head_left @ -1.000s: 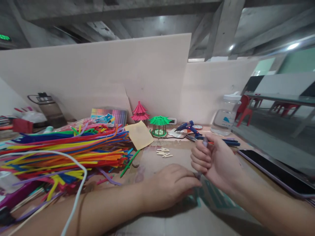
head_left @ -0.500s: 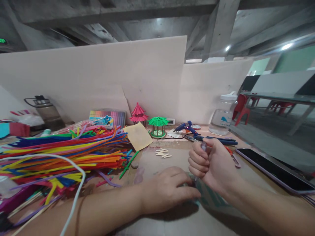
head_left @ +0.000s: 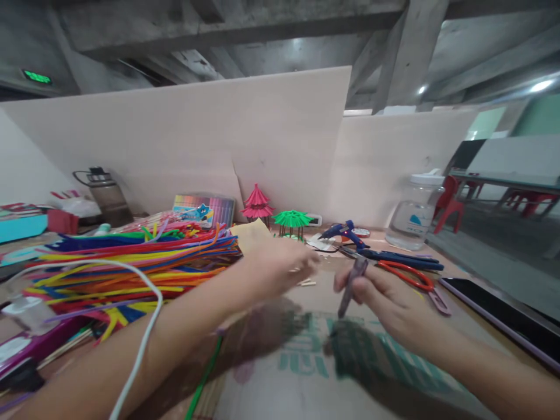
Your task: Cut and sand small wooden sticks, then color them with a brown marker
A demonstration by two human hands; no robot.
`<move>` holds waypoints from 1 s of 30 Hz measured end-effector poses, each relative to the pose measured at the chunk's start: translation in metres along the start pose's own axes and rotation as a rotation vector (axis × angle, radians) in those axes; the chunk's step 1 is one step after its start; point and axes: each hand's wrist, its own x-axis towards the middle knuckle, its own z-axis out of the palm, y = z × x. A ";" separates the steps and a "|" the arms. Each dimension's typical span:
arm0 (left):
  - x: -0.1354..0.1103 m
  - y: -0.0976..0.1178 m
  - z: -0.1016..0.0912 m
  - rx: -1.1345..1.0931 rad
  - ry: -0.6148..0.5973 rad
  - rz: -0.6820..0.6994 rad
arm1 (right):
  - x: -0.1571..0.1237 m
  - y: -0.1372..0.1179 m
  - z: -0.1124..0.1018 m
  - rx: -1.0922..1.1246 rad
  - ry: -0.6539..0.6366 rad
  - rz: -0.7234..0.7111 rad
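Observation:
My right hand (head_left: 378, 291) grips a thick purple-grey pen (head_left: 352, 286), its lower end pointing down over the cardboard (head_left: 262, 391). My left hand (head_left: 284, 262) is stretched forward, low over the pale short sticks (head_left: 307, 283), which it largely covers. Motion smears its fingertips, so whether they pinch a stick is unclear. Just beyond stands a small green-roofed pavilion model (head_left: 292, 219), its base hidden by the left hand. A pink tiered-roof model (head_left: 256, 203) stands behind it to the left.
Colourful pipe cleaners (head_left: 131, 262) are heaped at left, with a white cable (head_left: 146, 326) across my left forearm. A blue glue gun (head_left: 345, 230), pliers (head_left: 398, 259), orange-handled scissors (head_left: 409, 274), phone (head_left: 494, 315) and clear bottle (head_left: 413, 213) lie or stand at right.
My left hand has moved forward from beside the right hand to the sticks. My right hand has tilted the pen so its barrel shows. The view has shifted slightly left.

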 end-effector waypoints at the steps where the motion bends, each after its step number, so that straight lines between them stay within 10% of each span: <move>1: 0.001 -0.014 -0.010 0.066 -0.023 -0.198 | -0.003 0.001 0.001 -0.080 -0.085 -0.040; 5: -0.012 -0.073 -0.023 0.213 -0.105 -0.548 | -0.012 0.001 0.022 -0.458 -0.397 -0.351; 11: -0.031 -0.114 0.012 0.241 -0.184 -0.696 | 0.024 -0.001 0.082 -0.992 -0.599 -0.820; 15: -0.033 -0.121 0.023 0.227 -0.105 -0.702 | 0.060 0.008 0.115 -1.057 -0.571 -0.749; 21: -0.024 -0.118 0.001 0.178 0.190 -0.650 | 0.070 0.022 0.137 -0.895 -0.489 -0.266; 30: -0.012 -0.079 -0.047 -0.004 0.674 -0.439 | 0.087 0.029 0.143 -0.858 -0.437 -0.258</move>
